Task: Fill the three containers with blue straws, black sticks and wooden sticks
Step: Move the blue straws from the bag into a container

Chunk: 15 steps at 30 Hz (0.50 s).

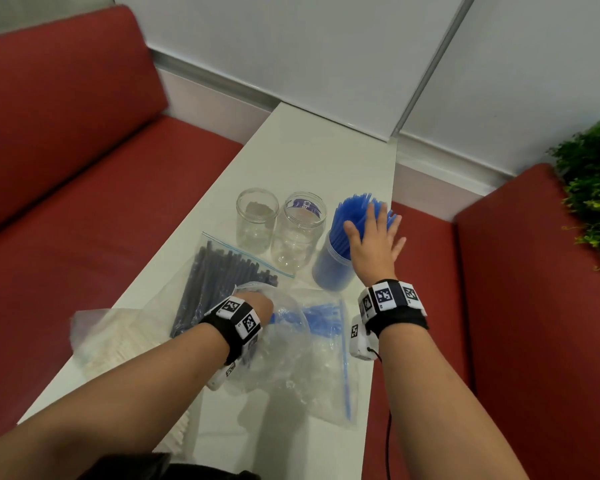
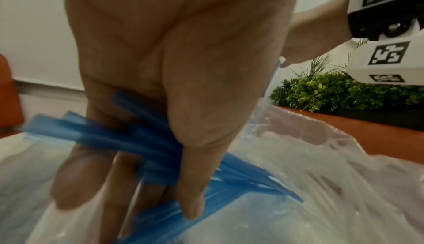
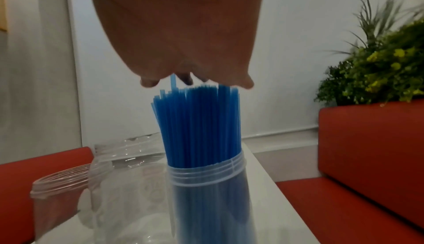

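Three containers stand mid-table: two clear jars (image 1: 257,216) (image 1: 300,230) with nothing in them, and a plastic tub (image 1: 331,268) packed with upright blue straws (image 1: 352,214). My right hand (image 1: 374,237) lies flat and open on the straw tops (image 3: 199,121), fingers spread. My left hand (image 1: 257,303) is inside a crumpled clear zip bag (image 1: 312,362) and grips a bundle of blue straws (image 2: 128,139) between thumb and fingers. A zip bag of black sticks (image 1: 215,282) lies to its left. A bag of pale wooden sticks (image 1: 108,337) sits at the table's left edge.
The narrow white table (image 1: 309,150) runs away from me to a white wall. Red sofa seats (image 1: 101,237) (image 1: 534,289) flank it on both sides. A green plant (image 1: 593,188) stands at the far right. A thin cable hangs from my right wrist.
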Motion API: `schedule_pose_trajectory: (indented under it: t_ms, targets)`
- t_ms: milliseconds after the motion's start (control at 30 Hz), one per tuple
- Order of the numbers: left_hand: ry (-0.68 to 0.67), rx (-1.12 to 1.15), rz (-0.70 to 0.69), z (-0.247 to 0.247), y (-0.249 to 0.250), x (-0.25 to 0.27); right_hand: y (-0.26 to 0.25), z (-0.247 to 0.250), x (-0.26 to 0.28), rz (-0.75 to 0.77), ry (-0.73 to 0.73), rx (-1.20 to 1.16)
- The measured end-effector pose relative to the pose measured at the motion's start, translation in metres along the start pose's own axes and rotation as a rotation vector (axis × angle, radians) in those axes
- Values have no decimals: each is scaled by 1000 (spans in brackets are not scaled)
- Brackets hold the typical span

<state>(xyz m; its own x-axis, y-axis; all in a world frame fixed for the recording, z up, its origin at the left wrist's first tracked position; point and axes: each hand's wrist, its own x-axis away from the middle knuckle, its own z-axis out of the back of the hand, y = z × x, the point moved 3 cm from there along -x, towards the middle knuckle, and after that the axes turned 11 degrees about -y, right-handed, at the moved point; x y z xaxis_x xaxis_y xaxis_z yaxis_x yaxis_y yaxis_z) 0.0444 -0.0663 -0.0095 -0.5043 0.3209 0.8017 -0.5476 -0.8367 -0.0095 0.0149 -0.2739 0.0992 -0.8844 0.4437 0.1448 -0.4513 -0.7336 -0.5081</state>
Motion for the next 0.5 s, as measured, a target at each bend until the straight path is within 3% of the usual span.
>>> schedule_pose_trajectory:
  t_ms: [67, 167, 233, 300, 367, 500]
  targets:
    - [-9, 1, 21, 4, -1, 7, -6, 3, 7, 30, 123, -60]
    - [-6, 5, 30, 9, -5, 19, -15, 10, 32, 201, 571, -248]
    - [-19, 1, 41, 10, -8, 29, -23, 0, 49, 328, 635, -329]
    - [-3, -14, 46, 15, -10, 38, -31, -21, 59, 404, 439, -393]
    - [13, -28, 50, 19, -12, 47, -39, -47, 70, 413, 115, -430]
    - [74, -88, 84, 32, -16, 68, -50, -96, 87, 429, -321, -319]
